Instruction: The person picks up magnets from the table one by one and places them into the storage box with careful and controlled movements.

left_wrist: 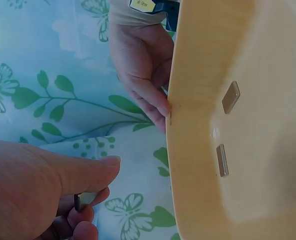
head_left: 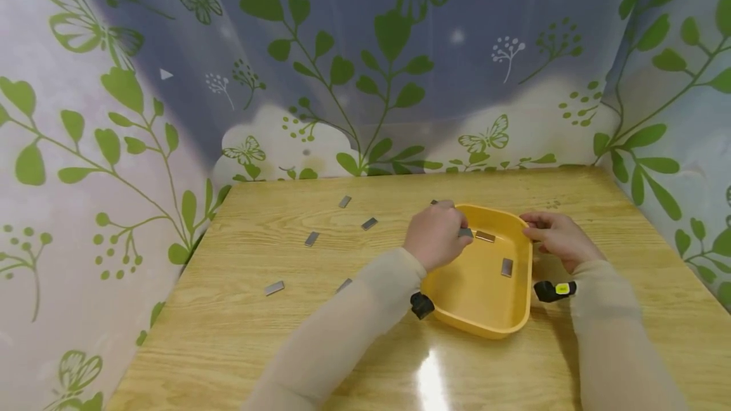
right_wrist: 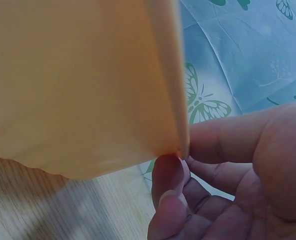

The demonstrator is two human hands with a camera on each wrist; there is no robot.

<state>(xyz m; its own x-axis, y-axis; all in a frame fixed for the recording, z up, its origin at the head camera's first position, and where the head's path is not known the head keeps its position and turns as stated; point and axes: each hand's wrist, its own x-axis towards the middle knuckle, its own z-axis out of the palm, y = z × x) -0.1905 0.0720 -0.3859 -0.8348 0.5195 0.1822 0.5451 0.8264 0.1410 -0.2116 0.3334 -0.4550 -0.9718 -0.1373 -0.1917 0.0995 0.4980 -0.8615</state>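
Note:
My left hand [head_left: 434,233] is over the left rim of a yellow plastic tub [head_left: 476,297]. Between its thumb and fingers it pinches a small grey rectangular block [head_left: 465,233], mostly covered by the fingers in the left wrist view. Two similar shiny blocks lie on the tub's floor, one near the far wall [head_left: 485,236] and another block [head_left: 506,267] toward the right side. On the right, my right hand [head_left: 562,236] pinches the tub's rim, thumb and fingers on either side of the wall in the right wrist view.
Several more grey blocks lie scattered on the wooden table [head_left: 228,347] left of the tub, among them a block [head_left: 274,288] far left and a block [head_left: 369,224] further back. A leaf-and-butterfly patterned curtain [head_left: 320,81] surrounds the table's back and sides.

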